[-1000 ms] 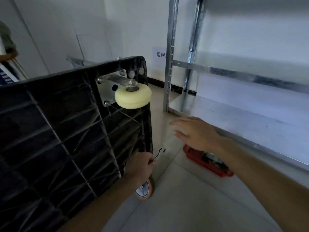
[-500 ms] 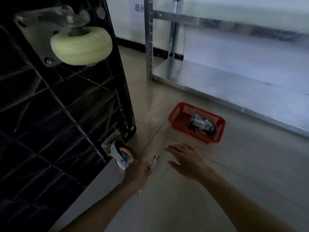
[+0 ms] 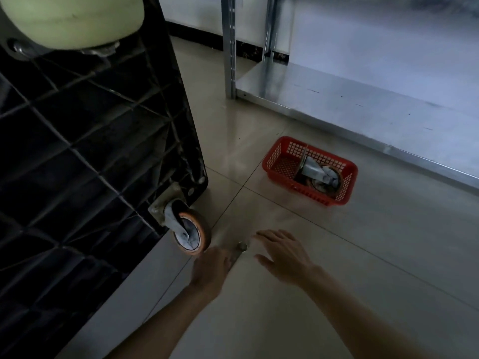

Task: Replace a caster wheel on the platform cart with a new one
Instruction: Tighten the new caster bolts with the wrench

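The black platform cart (image 3: 85,151) stands on its side at the left, ribbed underside facing me. A pale yellow caster wheel (image 3: 72,19) is bolted at its upper corner. An orange-rimmed caster (image 3: 190,233) sits at the lower corner, touching the floor. My left hand (image 3: 211,270) grips a small metal wrench (image 3: 239,248) low over the floor, just below the orange caster. My right hand (image 3: 282,253) hovers beside it with fingers spread, holding nothing. A red plastic basket (image 3: 278,161) on the floor holds another caster with a grey metal bracket (image 3: 317,173).
A metal shelving unit (image 3: 363,104) stands at the right, its upright post (image 3: 229,47) close to the cart's edge. Its lowest shelf lies just above the beige tiled floor (image 3: 337,255). A white wall with a dark skirting runs behind.
My view has dropped from the yellow wheel down to the floor. Both hands have lowered toward the tiles, the left still holding the wrench, now beside the orange caster.
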